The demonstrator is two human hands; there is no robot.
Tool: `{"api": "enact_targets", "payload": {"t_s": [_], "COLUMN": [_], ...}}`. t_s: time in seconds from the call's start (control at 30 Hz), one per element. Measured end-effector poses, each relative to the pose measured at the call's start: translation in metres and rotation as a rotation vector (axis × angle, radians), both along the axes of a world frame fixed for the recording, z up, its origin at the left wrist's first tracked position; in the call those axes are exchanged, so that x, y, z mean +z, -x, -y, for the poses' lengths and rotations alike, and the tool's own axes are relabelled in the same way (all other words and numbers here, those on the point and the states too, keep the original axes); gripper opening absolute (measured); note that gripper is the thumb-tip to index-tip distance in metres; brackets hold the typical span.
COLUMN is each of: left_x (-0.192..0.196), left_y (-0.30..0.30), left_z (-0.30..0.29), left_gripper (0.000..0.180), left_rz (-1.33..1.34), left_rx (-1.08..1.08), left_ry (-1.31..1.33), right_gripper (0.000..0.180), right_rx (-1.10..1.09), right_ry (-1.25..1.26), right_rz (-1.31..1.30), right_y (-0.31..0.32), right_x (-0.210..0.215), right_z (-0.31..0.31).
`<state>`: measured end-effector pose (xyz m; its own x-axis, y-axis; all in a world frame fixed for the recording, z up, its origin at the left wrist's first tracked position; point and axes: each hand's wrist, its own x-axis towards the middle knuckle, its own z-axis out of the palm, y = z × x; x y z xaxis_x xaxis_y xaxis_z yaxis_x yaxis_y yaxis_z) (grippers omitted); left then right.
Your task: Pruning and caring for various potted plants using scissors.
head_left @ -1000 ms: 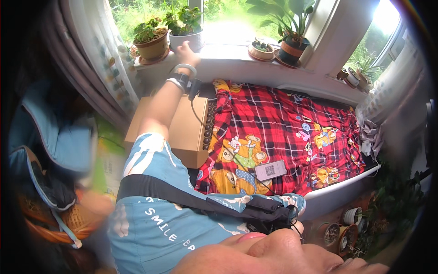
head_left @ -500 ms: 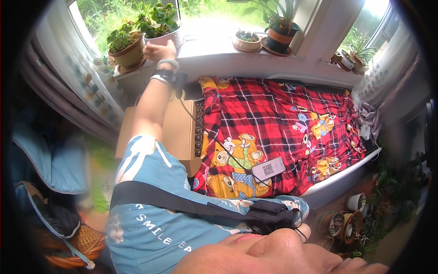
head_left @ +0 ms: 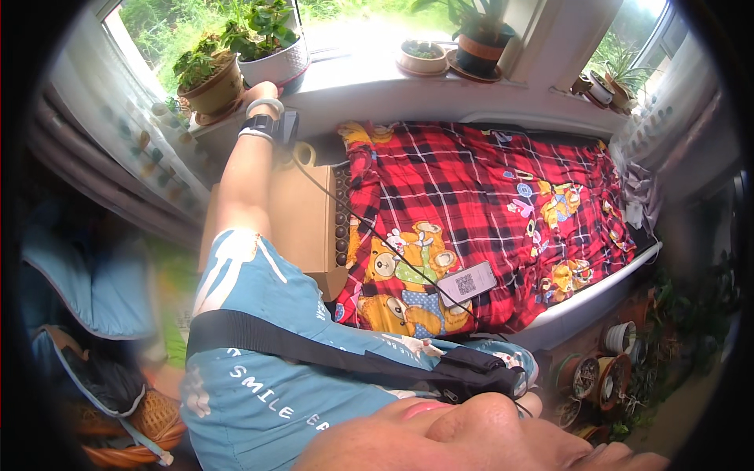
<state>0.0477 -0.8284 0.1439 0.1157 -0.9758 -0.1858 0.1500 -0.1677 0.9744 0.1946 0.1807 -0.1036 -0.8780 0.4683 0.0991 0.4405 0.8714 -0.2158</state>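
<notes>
My left arm stretches away to the windowsill, and my left hand [head_left: 263,92] is up against the lower side of a white flowerpot [head_left: 275,66] with a leafy green plant. Its fingers are mostly hidden, so their grip does not show. Beside it stands a tan flowerpot [head_left: 212,94] with another leafy plant. On my left wrist are a dark watch-like band [head_left: 261,125], pale bands and a small grey device [head_left: 290,125] with a black cable. Of my right arm only a sleeve [head_left: 514,359] and a bit of skin show; the right hand is out of sight.
Below my arm lies a brown cardboard box [head_left: 302,220] with a roll of tape [head_left: 302,155]. A red plaid bear-print cover [head_left: 463,204] carries a phone [head_left: 467,283]. Farther right along the sill [head_left: 353,90] stand a small cream pot [head_left: 424,58] and a dark pot [head_left: 481,52].
My left hand has come down from in front of the white flowerpot to its lower side. The whole view has shifted slightly. The phone still lies on the cover.
</notes>
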Motion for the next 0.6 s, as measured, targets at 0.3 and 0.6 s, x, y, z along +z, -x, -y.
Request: {"api": "enact_targets", "payload": {"t_s": [0.3, 0.6], "left_x": [0.049, 0.075], "left_y": [-0.011, -0.009], "left_z": [-0.074, -0.037], "left_gripper": [0.068, 0.023], "left_rz": [-0.31, -0.193], "left_rx": [-0.149, -0.471], "left_ry": [-0.12, -0.186], "right_gripper": [0.029, 0.03], "right_rx": [0.0, -0.013], "right_ry": [-0.014, -0.025], "right_rz": [0.018, -0.005], "right_y": [0.008, 0.022], "right_x": [0.004, 0.014], "right_z": [-0.019, -0.06]}}
